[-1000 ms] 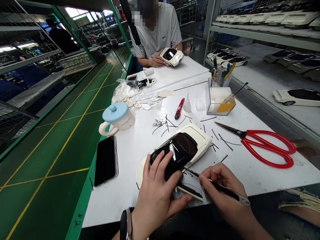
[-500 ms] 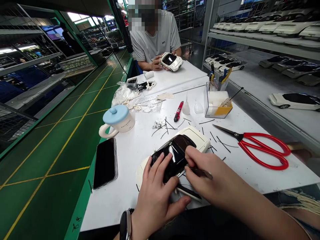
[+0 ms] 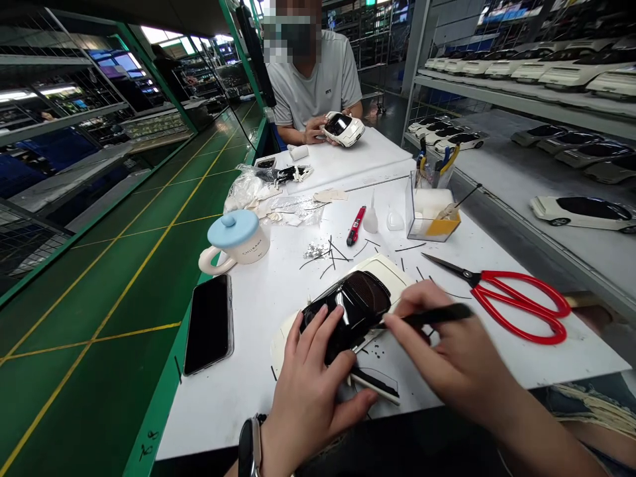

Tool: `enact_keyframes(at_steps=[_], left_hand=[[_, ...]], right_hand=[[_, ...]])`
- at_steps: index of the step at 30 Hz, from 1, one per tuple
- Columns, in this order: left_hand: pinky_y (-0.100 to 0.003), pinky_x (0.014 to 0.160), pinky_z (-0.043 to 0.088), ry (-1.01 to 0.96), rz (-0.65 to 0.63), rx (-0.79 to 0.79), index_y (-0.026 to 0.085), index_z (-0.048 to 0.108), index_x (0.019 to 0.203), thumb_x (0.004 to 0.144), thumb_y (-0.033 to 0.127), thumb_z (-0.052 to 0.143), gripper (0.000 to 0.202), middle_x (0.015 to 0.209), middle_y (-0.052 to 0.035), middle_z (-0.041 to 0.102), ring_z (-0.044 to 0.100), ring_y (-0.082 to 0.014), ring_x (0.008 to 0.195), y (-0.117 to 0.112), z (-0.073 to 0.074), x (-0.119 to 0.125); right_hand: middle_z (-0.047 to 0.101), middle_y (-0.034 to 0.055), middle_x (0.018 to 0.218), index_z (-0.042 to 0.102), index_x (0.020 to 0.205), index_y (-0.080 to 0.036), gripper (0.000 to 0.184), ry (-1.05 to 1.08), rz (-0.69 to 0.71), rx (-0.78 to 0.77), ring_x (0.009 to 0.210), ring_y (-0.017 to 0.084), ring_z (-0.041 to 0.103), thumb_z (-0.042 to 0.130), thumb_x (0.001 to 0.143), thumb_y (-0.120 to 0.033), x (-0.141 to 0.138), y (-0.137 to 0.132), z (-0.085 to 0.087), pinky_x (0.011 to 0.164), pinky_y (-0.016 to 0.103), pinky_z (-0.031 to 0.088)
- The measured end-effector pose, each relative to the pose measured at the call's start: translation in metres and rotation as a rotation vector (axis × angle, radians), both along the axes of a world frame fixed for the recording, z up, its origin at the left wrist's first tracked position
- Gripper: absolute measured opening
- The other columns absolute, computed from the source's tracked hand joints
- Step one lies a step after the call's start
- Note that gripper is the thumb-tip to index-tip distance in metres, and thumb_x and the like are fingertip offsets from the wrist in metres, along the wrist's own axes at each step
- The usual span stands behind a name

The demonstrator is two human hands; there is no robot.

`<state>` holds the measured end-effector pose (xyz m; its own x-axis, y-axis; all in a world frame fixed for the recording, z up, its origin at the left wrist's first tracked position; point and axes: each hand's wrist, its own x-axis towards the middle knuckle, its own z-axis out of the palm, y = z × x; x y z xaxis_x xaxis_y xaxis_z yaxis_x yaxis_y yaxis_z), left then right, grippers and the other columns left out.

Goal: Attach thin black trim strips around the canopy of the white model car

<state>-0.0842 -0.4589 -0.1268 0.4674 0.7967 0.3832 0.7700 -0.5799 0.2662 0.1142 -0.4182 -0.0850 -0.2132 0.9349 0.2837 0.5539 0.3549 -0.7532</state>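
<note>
A white model car (image 3: 382, 268) with a glossy black roof lies at an angle on the white table, its near-side door (image 3: 375, 384) swung out. My left hand (image 3: 318, 377) rests on the car, fingers spread over the windscreen and roof, thumb by the open door. In my right hand (image 3: 442, 351) is a slim black tool that looks like tweezers (image 3: 437, 315), pinched between thumb and fingers. Its tip points at the car's side near the door opening. Small black bits (image 3: 378, 348) are scattered just below that tip.
Red-handled scissors (image 3: 521, 301) lie at right, among cut black strips (image 3: 338, 248). Further back are a red cutter knife (image 3: 356, 225), small bottles and a clear box (image 3: 432, 225). A lidded mug (image 3: 243, 245) and phone (image 3: 209, 324) sit left. Opposite, a person (image 3: 318, 79) holds another model car (image 3: 344, 129).
My right hand has drawn back to the right from the car, and the tool in it has turned to point left. My left hand stays on the car.
</note>
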Motion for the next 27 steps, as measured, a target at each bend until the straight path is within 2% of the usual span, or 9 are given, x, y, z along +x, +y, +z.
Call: enact_keyframes(at_steps=[2, 7, 11, 15, 22, 27], left_hand=[[-0.066, 0.105, 0.027, -0.001, 0.0, -0.004, 0.019, 0.062, 0.091, 0.082, 0.041, 0.06, 0.024, 0.142, -0.0192, 0.04, 0.035, -0.0372, 0.134, 0.0, 0.0, 0.0], [-0.066, 0.105, 0.027, -0.005, 0.003, 0.003, 0.019, 0.062, 0.092, 0.082, 0.041, 0.06, 0.025, 0.142, -0.0196, 0.041, 0.035, -0.0369, 0.134, 0.001, -0.001, 0.0], [-0.065, 0.106, 0.026, 0.002, 0.003, 0.0, 0.019, 0.062, 0.092, 0.082, 0.042, 0.059, 0.025, 0.142, -0.0186, 0.041, 0.035, -0.0359, 0.134, 0.001, -0.001, 0.0], [-0.065, 0.106, 0.025, 0.002, 0.007, 0.004, 0.019, 0.062, 0.093, 0.082, 0.042, 0.059, 0.025, 0.142, -0.0189, 0.04, 0.034, -0.0357, 0.134, 0.001, 0.0, 0.0], [-0.063, 0.107, 0.025, -0.002, 0.009, 0.008, 0.02, 0.061, 0.093, 0.082, 0.042, 0.059, 0.025, 0.142, -0.0178, 0.04, 0.033, -0.0349, 0.135, 0.0, -0.002, 0.001], [-0.062, 0.11, 0.022, -0.022, 0.017, -0.015, 0.02, 0.062, 0.095, 0.083, 0.041, 0.059, 0.025, 0.145, -0.0161, 0.038, 0.032, -0.0343, 0.136, 0.0, -0.005, 0.0]], right_hand=[[0.054, -0.0005, 0.069, 0.046, 0.077, -0.023, 0.012, 0.081, -0.094, 0.007, 0.064, 0.012, 0.055, 0.052, 0.086, -0.029, 0.005, -0.005, -0.005, 0.05, 0.02, 0.038], [0.053, -0.0001, 0.068, 0.046, 0.075, -0.022, 0.015, 0.148, -0.075, -0.181, 0.063, 0.012, 0.053, 0.05, 0.087, -0.031, 0.0, -0.011, -0.033, 0.054, 0.022, 0.043], [0.053, -0.0001, 0.068, 0.046, 0.076, -0.022, 0.016, 0.21, -0.095, -0.195, 0.063, 0.012, 0.053, 0.052, 0.086, -0.033, -0.003, -0.012, -0.045, 0.054, 0.022, 0.044], [0.054, 0.0006, 0.07, 0.046, 0.076, -0.022, 0.015, 0.239, -0.108, -0.151, 0.067, 0.013, 0.055, 0.054, 0.085, -0.031, -0.002, -0.011, -0.043, 0.056, 0.022, 0.044], [0.053, 0.0004, 0.07, 0.044, 0.076, -0.022, 0.014, 0.142, -0.11, -0.133, 0.065, 0.012, 0.054, 0.05, 0.087, -0.029, -0.006, -0.009, -0.04, 0.053, 0.022, 0.041], [0.051, -0.0032, 0.064, 0.041, 0.081, -0.022, 0.007, 0.005, 0.006, -0.025, 0.05, 0.008, 0.047, 0.043, 0.088, -0.021, -0.015, -0.006, -0.032, 0.047, 0.02, 0.035]])
